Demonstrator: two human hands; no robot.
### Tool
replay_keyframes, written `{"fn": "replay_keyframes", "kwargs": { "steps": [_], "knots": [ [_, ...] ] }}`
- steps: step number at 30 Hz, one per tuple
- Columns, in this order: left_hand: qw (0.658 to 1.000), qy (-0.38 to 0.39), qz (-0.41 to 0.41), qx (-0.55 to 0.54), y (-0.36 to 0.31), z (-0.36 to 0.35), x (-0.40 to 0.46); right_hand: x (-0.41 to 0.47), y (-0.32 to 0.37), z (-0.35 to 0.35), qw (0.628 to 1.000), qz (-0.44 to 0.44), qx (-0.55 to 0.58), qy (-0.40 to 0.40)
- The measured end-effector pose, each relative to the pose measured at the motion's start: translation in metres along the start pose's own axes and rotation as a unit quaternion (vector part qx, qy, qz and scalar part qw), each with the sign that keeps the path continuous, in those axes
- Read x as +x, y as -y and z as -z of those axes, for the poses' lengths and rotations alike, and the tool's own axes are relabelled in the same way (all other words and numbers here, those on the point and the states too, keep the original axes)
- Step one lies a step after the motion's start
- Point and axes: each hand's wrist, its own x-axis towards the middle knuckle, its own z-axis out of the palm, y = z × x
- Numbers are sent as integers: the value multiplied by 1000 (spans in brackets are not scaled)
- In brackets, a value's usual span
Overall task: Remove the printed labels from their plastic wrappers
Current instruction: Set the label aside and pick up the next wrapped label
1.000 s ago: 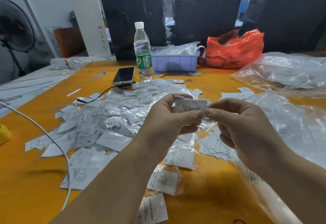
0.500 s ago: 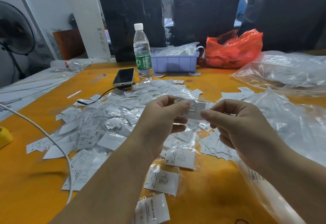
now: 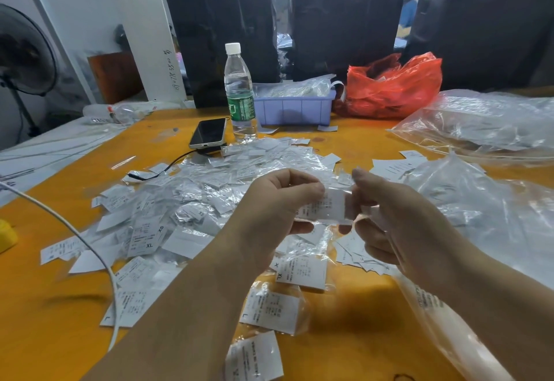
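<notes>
Two bare hands meet above a smooth orange desk (image 3: 359,149), seen from the wearer's head. The left hand (image 3: 278,209) and the right hand (image 3: 395,218) both hold one small rectangular printed label (image 3: 325,208), white paper with fine dark print, which sits inside a thin, clear, crinkly plastic wrapper (image 3: 349,200). The left fingers (image 3: 311,191) are curled, thumb and forefinger pinching the label's left end; the right fingers (image 3: 364,175) are bent around the wrapper's right end, pinching the glossy film. The label is held in the air between the hands, above the desk. Under and beyond the hands spreads a loose pile of wrapped labels (image 3: 192,200), flat white slips in shiny film, some marked XS, XL or L. A small stack of bare paper labels (image 3: 356,253) lies just below the right hand. To the right are large, soft, transparent plastic bags (image 3: 479,206), wrinkled and reflective. Farther back stand a clear, ribbed water bottle (image 3: 238,92) with a white cap and green band, a dark glossy phone (image 3: 208,133) lying flat, a pale purple plastic bin (image 3: 295,107) and a crumpled red plastic bag (image 3: 392,86). A white cable (image 3: 75,233) curves across the desk at the left.
</notes>
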Motion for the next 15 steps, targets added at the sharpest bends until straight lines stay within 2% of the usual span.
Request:
{"fn": "replay_keyframes", "kwargs": {
  "steps": [3,7,11,13,15],
  "knots": [
    [1000,-6,3,-11,-1,1,0,1,-2,-2,999,20,-41,-12],
    [999,-18,10,-41,-5,4,1,2,0,0,998,38,-25,-38],
    [1000,4,11,-2,-3,4,0,5,-1,2,998,36,-44,-38],
    [999,-21,-4,45,-1,6,0,6,-2,4,992,34,-115,-36],
    [981,-79,-49,168,3,9,2,5,-1,8,966,50,-247,-52]
  ]
}}
